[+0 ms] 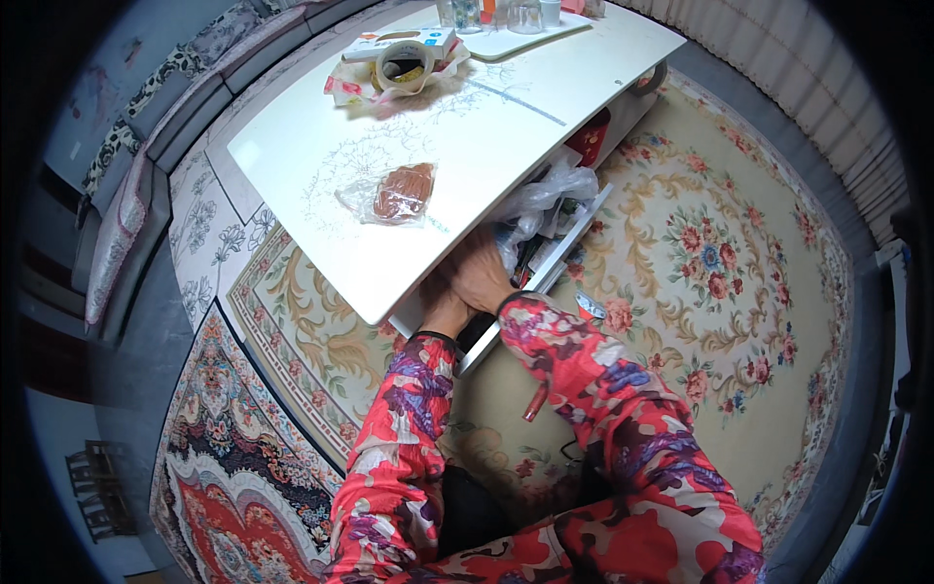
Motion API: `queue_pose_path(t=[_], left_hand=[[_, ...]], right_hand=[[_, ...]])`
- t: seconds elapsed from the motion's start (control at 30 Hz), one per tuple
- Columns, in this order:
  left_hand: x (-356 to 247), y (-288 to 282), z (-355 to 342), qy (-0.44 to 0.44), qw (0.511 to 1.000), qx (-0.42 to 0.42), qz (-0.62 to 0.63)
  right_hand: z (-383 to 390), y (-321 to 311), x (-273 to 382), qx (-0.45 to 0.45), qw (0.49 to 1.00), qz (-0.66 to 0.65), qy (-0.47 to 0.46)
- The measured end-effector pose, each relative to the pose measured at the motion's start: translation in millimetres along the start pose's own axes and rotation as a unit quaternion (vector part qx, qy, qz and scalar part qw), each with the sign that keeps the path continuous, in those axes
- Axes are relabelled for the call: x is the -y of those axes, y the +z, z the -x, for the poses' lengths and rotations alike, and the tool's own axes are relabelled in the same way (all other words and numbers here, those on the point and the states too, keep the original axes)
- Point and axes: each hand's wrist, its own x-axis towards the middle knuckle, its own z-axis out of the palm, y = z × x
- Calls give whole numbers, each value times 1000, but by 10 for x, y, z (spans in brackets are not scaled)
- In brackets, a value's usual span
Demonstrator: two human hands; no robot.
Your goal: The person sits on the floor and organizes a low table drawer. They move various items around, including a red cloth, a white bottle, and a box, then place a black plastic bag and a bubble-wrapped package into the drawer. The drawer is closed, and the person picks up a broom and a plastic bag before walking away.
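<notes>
A white table (pixel 292 185) has a drawer (pixel 479 352) pulled out on its near right side. Both my hands reach into the drawer's near end. My left hand (pixel 443 310) is low beside the table's corner, its fingers hidden by the tabletop edge and the other hand. Over it lies my right hand (pixel 479 273), the back of it showing and the fingers out of sight beneath the tabletop. Beside the right hand, a crumpled clear plastic bag (pixel 550 190) fills the drawer's middle among small mixed items. Whether either hand holds anything is not visible.
On the tabletop lie a brown item in clear wrap (pixel 404 192), a roll of tape (pixel 403 66), a white box (pixel 413 41) and a white tray (pixel 525 39) with glasses. A red tube-like object (pixel 535 402) rests on the flowered carpet (pixel 710 321). A sofa (pixel 209 83) stands far left.
</notes>
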Motion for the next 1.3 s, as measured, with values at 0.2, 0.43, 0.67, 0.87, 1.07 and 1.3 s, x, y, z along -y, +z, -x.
queue_pose_path(t=[0.2,0.43,0.67,0.87,1.07,1.3], left_hand=[[245,316,-94,-257,911,-58,316],[274,377,-386,-207,958,-27,196],[64,282,-744,-150,974,-41,165],[-118,246,-870,-61,986,-65,138],[54,339,-839,-100,982,-50,149],[171,376,-700,-120,979,-43,160]], right_hand=[[-428,705,-57,193,966,-122,119],[-417,320,-97,193,962,-190,20],[303,-663,-550,-165,971,-98,146],[16,-176,-1171,-278,835,-338,333],[-338,323,-590,-116,988,63,81],[-415,803,-585,202,958,103,177]])
